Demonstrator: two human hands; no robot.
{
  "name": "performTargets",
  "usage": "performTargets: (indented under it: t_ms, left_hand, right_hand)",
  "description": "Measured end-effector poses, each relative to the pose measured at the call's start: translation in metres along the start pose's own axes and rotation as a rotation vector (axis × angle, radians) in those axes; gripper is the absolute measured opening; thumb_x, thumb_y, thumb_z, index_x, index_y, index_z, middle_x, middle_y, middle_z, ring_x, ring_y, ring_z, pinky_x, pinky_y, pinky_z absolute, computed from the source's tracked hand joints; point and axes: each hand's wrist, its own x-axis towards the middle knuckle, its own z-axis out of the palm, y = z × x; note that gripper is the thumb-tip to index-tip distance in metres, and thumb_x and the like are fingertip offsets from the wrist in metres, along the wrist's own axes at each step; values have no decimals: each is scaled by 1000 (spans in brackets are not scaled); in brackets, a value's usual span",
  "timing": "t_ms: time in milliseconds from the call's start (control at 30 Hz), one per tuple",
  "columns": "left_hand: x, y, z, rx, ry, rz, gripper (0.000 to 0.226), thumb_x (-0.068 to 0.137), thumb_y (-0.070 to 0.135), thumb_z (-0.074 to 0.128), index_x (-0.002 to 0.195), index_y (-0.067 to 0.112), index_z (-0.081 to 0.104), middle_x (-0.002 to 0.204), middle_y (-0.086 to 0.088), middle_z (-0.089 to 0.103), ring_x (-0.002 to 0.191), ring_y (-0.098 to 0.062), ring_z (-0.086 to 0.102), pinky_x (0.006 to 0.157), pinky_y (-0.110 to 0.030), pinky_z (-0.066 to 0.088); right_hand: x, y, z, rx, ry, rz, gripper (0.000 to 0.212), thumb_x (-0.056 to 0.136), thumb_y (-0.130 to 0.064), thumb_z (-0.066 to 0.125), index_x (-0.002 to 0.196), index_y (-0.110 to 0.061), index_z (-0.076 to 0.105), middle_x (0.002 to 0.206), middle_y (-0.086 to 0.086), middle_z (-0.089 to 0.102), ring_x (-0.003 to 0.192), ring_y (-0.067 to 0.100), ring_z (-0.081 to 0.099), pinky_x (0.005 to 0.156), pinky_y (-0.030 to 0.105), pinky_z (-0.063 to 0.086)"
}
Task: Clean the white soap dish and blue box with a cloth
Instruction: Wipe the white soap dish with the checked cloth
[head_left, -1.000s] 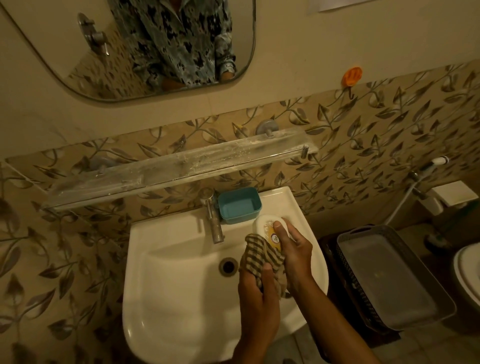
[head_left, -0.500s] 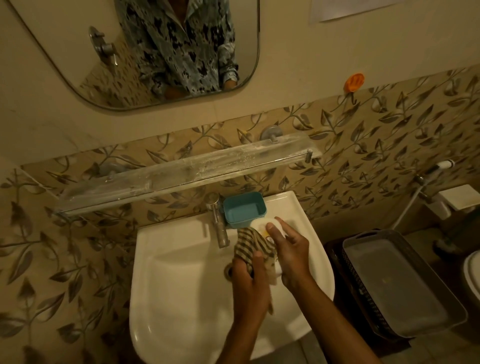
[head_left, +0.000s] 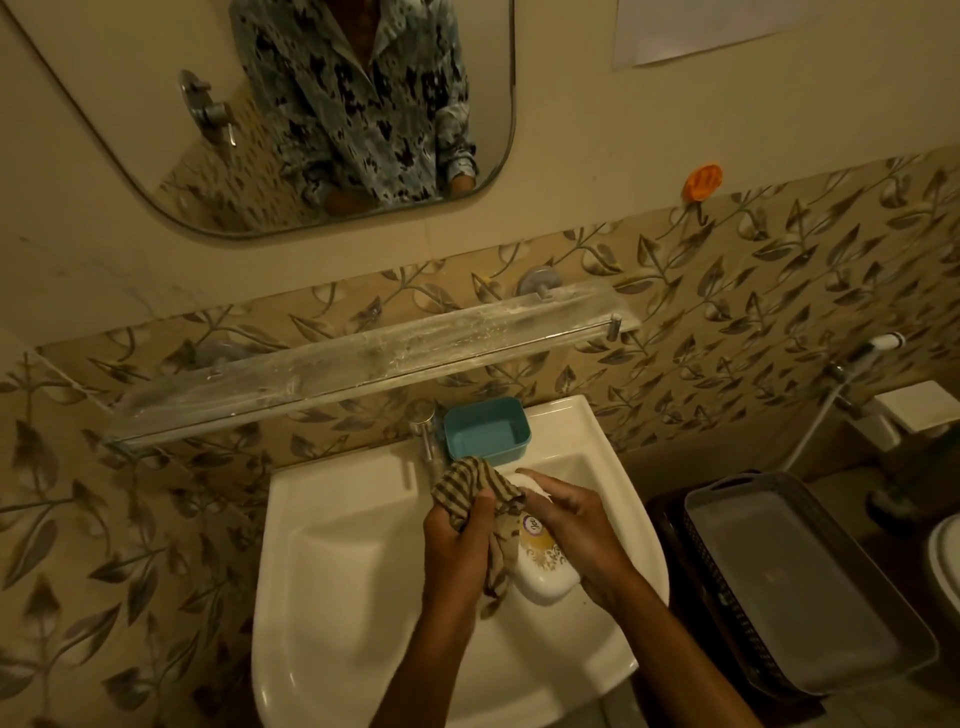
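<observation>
1. The left hand (head_left: 457, 545) has its fingers curled round a brown-and-cream striped cloth (head_left: 470, 486), gripping it in a bunch; one end stands up above the fist and another hangs down below it.
2. The right hand (head_left: 576, 540) grasps the white soap dish (head_left: 543, 571) from the right, fingers wrapped over its far end; the dish is held above the right part of the sink (head_left: 353, 571) bowl, tilted, with its near end lower.
3. The cloth lies against the left side and upper end of the dish; a round purple label and a gold pattern show on the dish's bare face.
4. The blue box (head_left: 488, 431) stands upright on the sink's back rim, just to the right of the tap (head_left: 427, 434), its open top facing up; the raised end of the cloth reaches its front edge in the picture - whether the two touch, I cannot tell.
5. A clear glass shelf (head_left: 363, 358), streaked with white marks, runs along the leaf-patterned tiles above the sink; above it hangs a mirror (head_left: 156, 156) showing a patterned shirt.
6. An orange hook (head_left: 702, 182) sits on the wall to the upper right; a grey basket (head_left: 810, 587) stands to the right of the sink - well apart from both hands.
</observation>
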Motion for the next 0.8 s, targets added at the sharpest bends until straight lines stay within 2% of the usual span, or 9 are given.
performTargets:
  t_ms: [133, 233, 300, 400, 500, 600, 700, 767, 800]
  left_hand:
    - [2, -6, -7, -211, -59, -123, 23, 86, 16, 63, 109, 17, 59, 105, -10, 69, 97, -27, 66, 87, -44, 53]
    - [0, -6, -4, -325, 32, -94, 23, 87, 11, 62, 108, 18, 57, 106, -11, 66, 97, -27, 64, 87, -44, 52]
    - [-4, -7, -1, -324, 99, -56, 17, 87, 11, 61, 97, 25, 59, 101, -6, 66, 94, -23, 64, 88, -42, 51]
    - [-12, -11, -2, -282, 114, -23, 17, 88, 10, 59, 89, 27, 57, 95, -1, 66, 88, -17, 63, 77, -33, 50]
    - [-14, -15, -8, -180, 61, -4, 15, 90, 13, 57, 87, 28, 59, 91, 4, 66, 87, -14, 63, 77, -31, 49]
    - [-3, -14, -21, -9, 19, -37, 5, 90, 23, 59, 95, 24, 58, 90, 6, 64, 83, -10, 60, 74, -28, 49]
    - [6, -5, -32, 211, -160, -22, 16, 87, 41, 59, 97, 30, 55, 91, 11, 66, 84, -8, 64, 79, -26, 51]
    - [8, 4, -32, 258, -241, -12, 18, 87, 44, 57, 100, 32, 57, 91, 14, 67, 82, -3, 66, 74, -18, 50]
    - [9, 5, -31, 271, -241, -18, 29, 84, 50, 58, 105, 30, 57, 95, 11, 68, 85, -6, 67, 78, -22, 52]
  right_hand:
    - [11, -1, -7, 119, 133, 125, 26, 90, -10, 57, 109, -20, 71, 106, 11, 72, 96, 27, 69, 81, 38, 57]
    - [7, 7, -6, 490, 227, 276, 30, 84, -15, 63, 112, -3, 65, 105, 22, 68, 98, 41, 66, 80, 44, 56]
    - [0, 11, -1, 593, 202, 340, 29, 83, -22, 66, 107, -4, 67, 102, 24, 70, 95, 41, 67, 79, 44, 56]
    - [-2, 19, 8, 346, 229, 262, 29, 83, -30, 69, 101, -7, 69, 96, 20, 73, 90, 37, 70, 82, 49, 57]
    - [-4, 20, 8, 31, 223, 117, 29, 83, -39, 67, 83, -12, 75, 82, 11, 76, 78, 28, 73, 75, 42, 60]
    - [-9, 17, 0, -68, 90, 93, 26, 80, -37, 70, 78, -12, 77, 79, 9, 76, 77, 25, 73, 67, 32, 58]
    - [-9, 14, -6, -168, -41, 42, 15, 80, -28, 73, 82, -14, 79, 83, 5, 77, 82, 22, 73, 72, 29, 57]
    - [-7, 7, -5, -177, -31, -9, 11, 79, -24, 74, 83, -15, 79, 84, 3, 77, 83, 18, 73, 73, 26, 57]
    - [-5, 3, -4, -149, 12, -20, 10, 78, -22, 75, 82, -14, 79, 82, 2, 77, 81, 17, 73, 69, 23, 57]
